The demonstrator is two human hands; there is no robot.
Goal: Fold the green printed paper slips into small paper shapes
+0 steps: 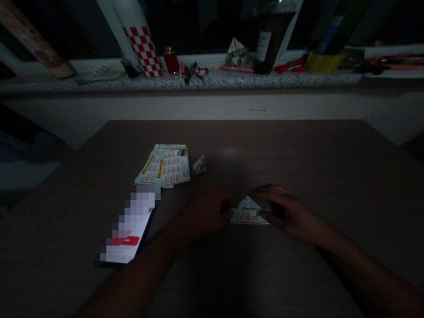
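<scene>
A small printed paper (247, 215), folded into a strip with a pale triangular peak at its back, lies on the table between my hands. My left hand (209, 211) has its fingers curled at the strip's left end, the fingertips partly lost in shadow. From the other side, my right hand (288, 210) holds the right end, its thumb on the strip and its fingers reaching behind by the peak. Beyond my left hand rests a stack of similar printed sheets (174, 168), with a small folded paper piece (199, 165) beside it.
A phone (130, 240) with a lit, partly pixelated screen lies left of my left forearm on the dark wooden table (298, 145). Along the stone windowsill (115, 84) stand a red-and-white checkered container (145, 51), a small red bottle (171, 60) and a dark labelled container (270, 44).
</scene>
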